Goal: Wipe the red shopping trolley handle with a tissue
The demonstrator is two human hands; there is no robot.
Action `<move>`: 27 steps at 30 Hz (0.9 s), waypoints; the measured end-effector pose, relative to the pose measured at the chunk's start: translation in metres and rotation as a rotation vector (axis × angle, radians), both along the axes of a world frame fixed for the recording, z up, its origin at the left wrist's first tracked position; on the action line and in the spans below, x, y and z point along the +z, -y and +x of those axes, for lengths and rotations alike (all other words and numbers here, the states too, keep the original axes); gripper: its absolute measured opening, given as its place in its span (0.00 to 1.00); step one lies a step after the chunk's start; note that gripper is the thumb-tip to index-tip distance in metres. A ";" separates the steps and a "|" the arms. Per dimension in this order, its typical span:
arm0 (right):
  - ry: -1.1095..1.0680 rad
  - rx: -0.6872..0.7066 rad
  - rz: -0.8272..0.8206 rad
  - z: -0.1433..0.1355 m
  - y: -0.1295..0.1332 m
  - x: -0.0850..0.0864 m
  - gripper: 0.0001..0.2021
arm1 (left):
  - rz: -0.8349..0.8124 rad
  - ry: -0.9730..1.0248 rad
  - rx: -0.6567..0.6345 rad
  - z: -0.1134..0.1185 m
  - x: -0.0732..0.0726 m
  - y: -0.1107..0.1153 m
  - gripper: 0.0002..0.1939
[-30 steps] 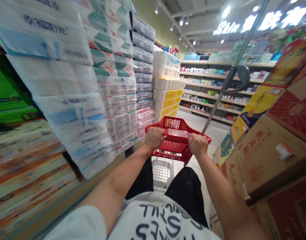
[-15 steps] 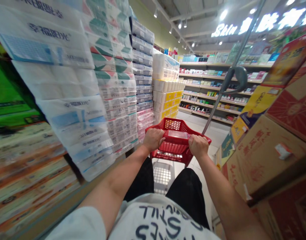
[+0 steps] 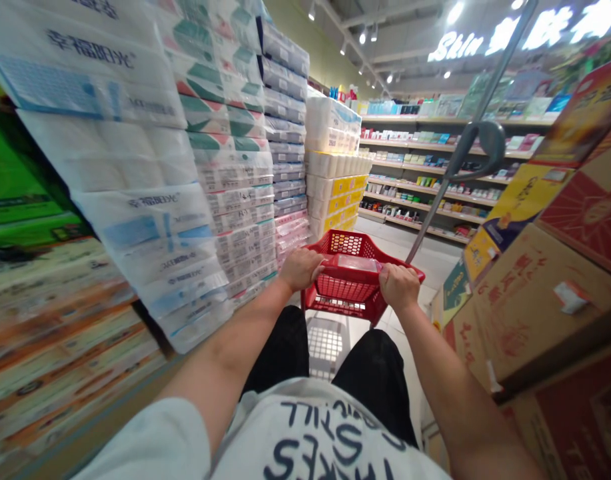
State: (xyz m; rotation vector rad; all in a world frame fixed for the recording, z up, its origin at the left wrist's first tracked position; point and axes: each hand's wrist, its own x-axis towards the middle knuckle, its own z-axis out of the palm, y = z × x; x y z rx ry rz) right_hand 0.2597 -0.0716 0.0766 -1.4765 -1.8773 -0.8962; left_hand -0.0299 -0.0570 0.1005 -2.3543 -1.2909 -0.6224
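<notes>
Ahead of my body is a red plastic shopping cart [image 3: 342, 288] with a perforated basket. My left hand [image 3: 301, 269] is closed around the left end of its handlebar, and my right hand [image 3: 400, 287] grips the right end. Between them the handlebar's middle carries a pale panel [image 3: 356, 264]. The part of the basket that shows holds nothing I can make out. A grey pole with a hooked grey piece [image 3: 478, 153] rises beyond the cart's right side.
Stacked tissue packs [image 3: 165, 227] line the left side closely, with yellow-and-white packs [image 3: 338, 193] further on. Cardboard cartons [image 3: 545, 300] crowd the right. Shelves of small boxed goods [image 3: 430, 160] stand across the far end. White tiled floor [image 3: 405, 243] runs between.
The view has shifted slightly, and the stacks on the left sit a little nearer. Both my hands stay on the handlebar; the left one appears slightly further left.
</notes>
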 end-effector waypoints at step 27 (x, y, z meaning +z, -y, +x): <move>0.008 -0.017 0.150 0.011 0.011 -0.004 0.12 | -0.357 -0.051 0.202 0.032 0.032 -0.001 0.44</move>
